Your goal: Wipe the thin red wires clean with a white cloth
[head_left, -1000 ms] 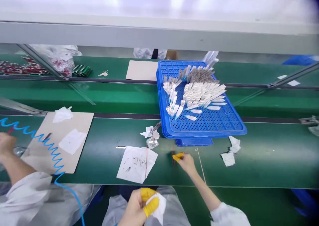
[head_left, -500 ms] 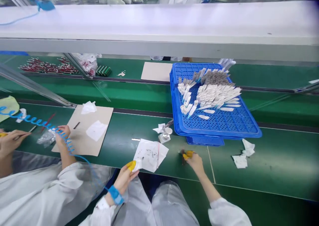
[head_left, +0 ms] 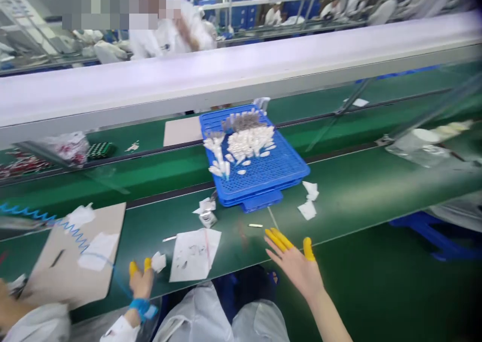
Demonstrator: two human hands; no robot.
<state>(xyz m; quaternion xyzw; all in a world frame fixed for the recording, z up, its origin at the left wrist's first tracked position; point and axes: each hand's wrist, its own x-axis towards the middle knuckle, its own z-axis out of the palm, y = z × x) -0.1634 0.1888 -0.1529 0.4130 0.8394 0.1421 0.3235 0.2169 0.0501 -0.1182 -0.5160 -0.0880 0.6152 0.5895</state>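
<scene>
My right hand is over the green bench's front edge, palm showing and fingers stretched apart. Yellow finger cots cover its thumb and two fingertips; nothing is in it. A small pale strip lies just beyond its fingertips, and a blurred brownish patch is to the left. My left hand, with yellow cots and a blue wristband, has two covered digits apart. Beside them is a crumpled white wipe, apparently outside the fingers. A stained white sheet lies between my hands.
A blue tray of white-tipped pieces stands beyond my hands. Nearer lie a small round metal-topped container and scraps of white paper. At left are a beige board, a coiled blue cord and a co-worker's sleeve.
The view has swung right and tilted. My right hand has opened and drawn back from the brownish spot, where the pale strip now shows. My left hand has moved left; its fingers have parted beside the wipe.
</scene>
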